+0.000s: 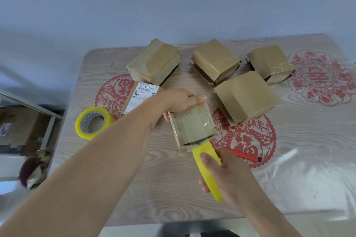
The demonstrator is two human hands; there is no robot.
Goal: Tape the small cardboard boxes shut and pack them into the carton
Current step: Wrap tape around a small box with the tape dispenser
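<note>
**Taping the held box: head view**

Head view. The left hand [179,100] is gripping the far end of a small cardboard box [192,127], its grip wrapped around that end with the thumb lying along the top edge. The box is sitting at the middle of the desk [154,179], tilted toward the person. The right hand [225,175] is holding a yellow tape roll [207,167], its grip curled around the roll with the thumb pressing on the outer face. A clear strip is already lying over the box's top face, and the roll is sitting just beside the near edge.

Four more small boxes, among them one at the far left [154,61] and one near the centre right [246,96], are lying farther back, well apart from the hands. A labelled box [140,98] is lying partly under the left forearm. A second tape roll [94,122] is resting at the left, and a red cutter [242,155] is lying beside the right hand. The carton does not appear on the desk.

Procedure, as a judgement: keep the left hand pinning the flaps flat, keep the strip taut and centred over the seam, and carry it over the near edge before cutting. Slack tape would probably wrinkle.
</note>
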